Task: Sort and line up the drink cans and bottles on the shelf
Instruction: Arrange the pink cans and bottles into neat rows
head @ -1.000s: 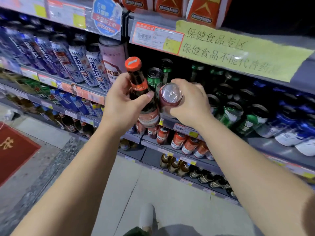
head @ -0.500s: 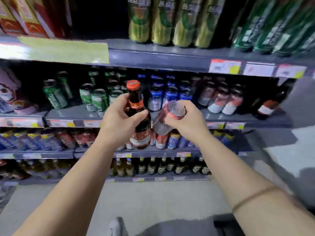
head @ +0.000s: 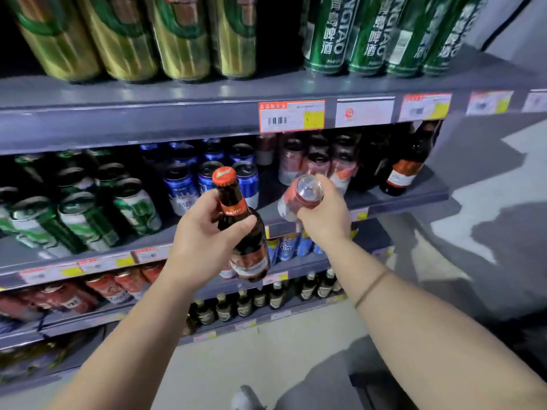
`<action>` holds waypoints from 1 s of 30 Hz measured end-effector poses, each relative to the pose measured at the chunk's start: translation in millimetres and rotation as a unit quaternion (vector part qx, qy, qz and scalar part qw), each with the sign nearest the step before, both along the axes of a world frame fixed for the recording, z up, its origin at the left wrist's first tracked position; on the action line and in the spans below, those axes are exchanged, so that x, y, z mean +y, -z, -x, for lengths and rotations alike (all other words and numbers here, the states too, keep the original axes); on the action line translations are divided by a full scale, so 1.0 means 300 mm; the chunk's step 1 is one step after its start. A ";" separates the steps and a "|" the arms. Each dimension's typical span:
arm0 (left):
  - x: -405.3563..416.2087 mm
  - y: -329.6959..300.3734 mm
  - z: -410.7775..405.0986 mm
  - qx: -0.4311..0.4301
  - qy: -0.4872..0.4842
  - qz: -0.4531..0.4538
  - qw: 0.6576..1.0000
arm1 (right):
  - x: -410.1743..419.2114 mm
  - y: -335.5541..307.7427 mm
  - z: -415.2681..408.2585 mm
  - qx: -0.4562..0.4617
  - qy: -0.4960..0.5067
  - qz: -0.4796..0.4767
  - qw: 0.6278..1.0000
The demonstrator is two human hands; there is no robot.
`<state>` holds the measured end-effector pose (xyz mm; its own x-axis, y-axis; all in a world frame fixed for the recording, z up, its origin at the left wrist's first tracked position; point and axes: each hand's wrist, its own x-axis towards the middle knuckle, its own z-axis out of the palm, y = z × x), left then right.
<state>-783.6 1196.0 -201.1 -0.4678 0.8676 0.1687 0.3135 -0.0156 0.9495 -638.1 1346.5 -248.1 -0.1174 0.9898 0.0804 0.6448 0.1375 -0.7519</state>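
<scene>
The left hand (head: 204, 241) grips a dark brown glass bottle with an orange cap (head: 241, 229); the right hand (head: 325, 217) grips a red-and-white metal can (head: 299, 199), tilted, before the grey metal shelf (head: 396, 199) of blurred cans and a brown bottle.

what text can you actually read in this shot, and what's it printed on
"青島啤酒" and "TSINGTAO", partly cut off: on the tall green cans on the top shelf.
Price tags on the shelf edge: barcode and coloured blocks show, print too small to read.
Brown bottle in the left hand: neck and body labels blurred, unreadable.
Red can in the right hand: no legible text.
Blue cans and green-white cans: lettering blurred.
</scene>
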 end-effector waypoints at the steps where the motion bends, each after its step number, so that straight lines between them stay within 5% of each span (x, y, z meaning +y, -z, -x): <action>1: 0.026 0.004 0.016 0.005 0.003 0.009 1.000 | 0.042 0.023 0.035 -0.007 0.003 0.008 1.000; 5: 0.124 0.018 0.072 0.006 0.029 0.031 0.999 | 0.170 0.080 0.136 0.022 0.019 0.081 0.996; 10: 0.214 0.029 0.086 0.042 0.037 0.043 0.998 | 0.245 0.050 0.178 -0.030 -0.012 0.090 0.995; 15: 0.303 0.015 0.011 0.061 0.057 0.043 0.996 | 0.200 0.043 0.057 0.028 -0.061 0.064 0.996; 21: 0.427 -0.001 -0.232 0.055 0.094 0.006 0.994 | 0.104 -0.031 -0.227 0.129 -0.273 0.164 0.939; 30: 0.675 -0.007 -0.690 0.074 0.196 -0.076 0.975 | 0.323 0.009 -0.629 0.221 -0.115 0.059 0.967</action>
